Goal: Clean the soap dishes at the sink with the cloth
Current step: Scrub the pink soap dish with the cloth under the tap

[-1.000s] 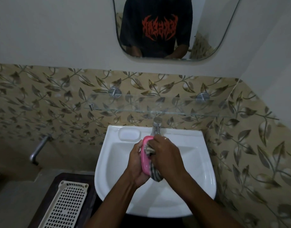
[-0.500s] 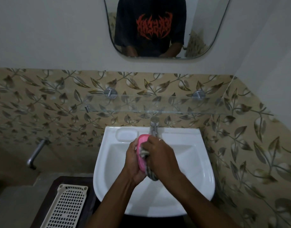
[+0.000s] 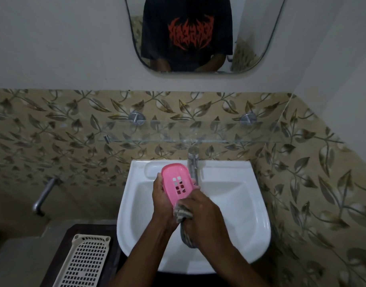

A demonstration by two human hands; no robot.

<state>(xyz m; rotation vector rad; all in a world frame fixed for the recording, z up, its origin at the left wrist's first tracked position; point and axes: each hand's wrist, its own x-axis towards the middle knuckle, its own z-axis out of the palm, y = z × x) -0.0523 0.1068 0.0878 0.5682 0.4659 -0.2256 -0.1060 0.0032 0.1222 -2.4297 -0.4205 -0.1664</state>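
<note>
Where the tiled wall ran furthest left, a bent metal pipe [image 3: 43, 195] projected from it. Below and to its right, a cream perforated basket [image 3: 84, 264] lay on a dark counter [image 3: 95, 228], just beside the white sink [image 3: 240, 204].

Over the basin, the left hand [image 3: 162, 200] held the pink soap dish [image 3: 178, 183], the palm against its left edge and the fingers curled round behind it, with fingertips showing at its right edge. The dish was tilted up on end, its face with the square drain holes turned toward the camera, its upper end overlapping the moulded soap recess [image 3: 152, 170] in the sink rim. Whether that face was the inside or the underside could not be determined.

At the dish's lower end, the right hand [image 3: 202, 212] gripped a bunched striped cloth [image 3: 183, 212], which touched the dish there; a loose tail of it hung below the hand into the basin.

Just right of the dish stood the chrome tap [image 3: 193, 162], with a glass shelf [image 3: 198, 139] fixed above it. A mirror [image 3: 250, 48] hung higher up. Leaf-patterned tiles [image 3: 312, 183] covered the right wall.
</note>
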